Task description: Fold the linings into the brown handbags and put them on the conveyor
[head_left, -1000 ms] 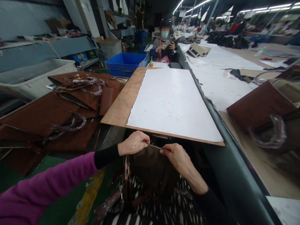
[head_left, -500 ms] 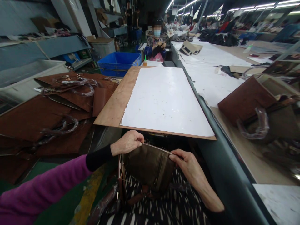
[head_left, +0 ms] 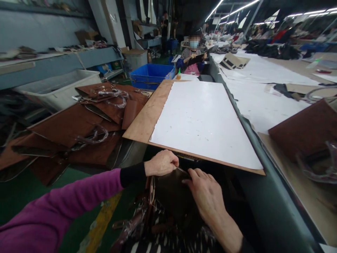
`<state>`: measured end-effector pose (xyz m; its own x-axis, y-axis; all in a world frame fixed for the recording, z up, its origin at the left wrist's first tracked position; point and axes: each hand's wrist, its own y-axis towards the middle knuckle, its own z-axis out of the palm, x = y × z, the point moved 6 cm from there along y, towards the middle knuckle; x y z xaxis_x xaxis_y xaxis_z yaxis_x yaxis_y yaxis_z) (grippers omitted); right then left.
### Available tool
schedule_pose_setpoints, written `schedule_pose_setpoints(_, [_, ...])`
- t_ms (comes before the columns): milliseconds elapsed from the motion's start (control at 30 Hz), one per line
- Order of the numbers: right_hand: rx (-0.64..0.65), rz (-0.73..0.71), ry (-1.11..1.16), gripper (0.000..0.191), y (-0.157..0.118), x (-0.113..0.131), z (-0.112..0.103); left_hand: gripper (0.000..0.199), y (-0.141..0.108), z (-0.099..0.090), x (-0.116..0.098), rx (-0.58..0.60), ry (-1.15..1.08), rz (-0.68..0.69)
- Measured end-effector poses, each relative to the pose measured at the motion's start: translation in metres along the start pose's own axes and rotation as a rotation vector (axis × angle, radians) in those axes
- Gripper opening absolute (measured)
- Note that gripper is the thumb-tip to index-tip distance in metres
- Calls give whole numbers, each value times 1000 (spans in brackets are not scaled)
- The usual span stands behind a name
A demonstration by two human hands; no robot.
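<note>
Dark brown bag lining (head_left: 173, 191) hangs below the fingers, over the person's lap, its thin upper edge running between the two hands. The left hand (head_left: 162, 163) has thumb and fingers clamped on that edge; the right hand (head_left: 206, 191) meets its other end, but I cannot tell whether its fingers are pinched tight. Just ahead of the fingers lies a wooden board (head_left: 149, 114), mostly covered by a white sheet (head_left: 205, 121) scattered with specks. Right of the fingers runs a long worktable (head_left: 256, 96) with white paper on it and a brown handbag (head_left: 302, 130). Left of them, brown handbags (head_left: 59, 130) lie heaped before a pale tub (head_left: 58, 97). Farther ahead are a blue bin (head_left: 142, 79), a masked co-worker (head_left: 193, 62) and bright tube lights (head_left: 239, 9). Green floor (head_left: 67, 181) shows below, to the left.
</note>
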<state>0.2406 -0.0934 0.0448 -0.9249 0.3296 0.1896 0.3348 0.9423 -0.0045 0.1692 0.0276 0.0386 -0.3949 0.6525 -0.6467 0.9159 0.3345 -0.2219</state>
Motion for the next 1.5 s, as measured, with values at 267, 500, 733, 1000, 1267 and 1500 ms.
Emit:
schedule_pose_setpoints(267, [193, 109, 196, 16, 24, 5, 12, 59, -20, -19, 23, -77, 239, -138])
schedule_pose_setpoints(500, [212, 109, 215, 19, 25, -2, 18, 20, -25, -21, 40, 15, -22, -166])
schedule_pose_setpoints(733, [45, -43, 72, 20, 34, 19, 21, 19, -25, -21, 28, -43, 36, -35])
schedule_pose_setpoints(1000, [-67, -168, -27, 9, 46, 49, 26, 27, -26, -19, 17, 36, 490, -121])
schedule_pose_setpoints(1267, [-60, -113, 30, 6, 49, 43, 31, 15, -15, -15, 19, 26, 529, -76])
schedule_pose_setpoints(1500, [-26, -104, 128, 12, 53, 38, 33, 14, -19, -20, 34, -52, 350, -87])
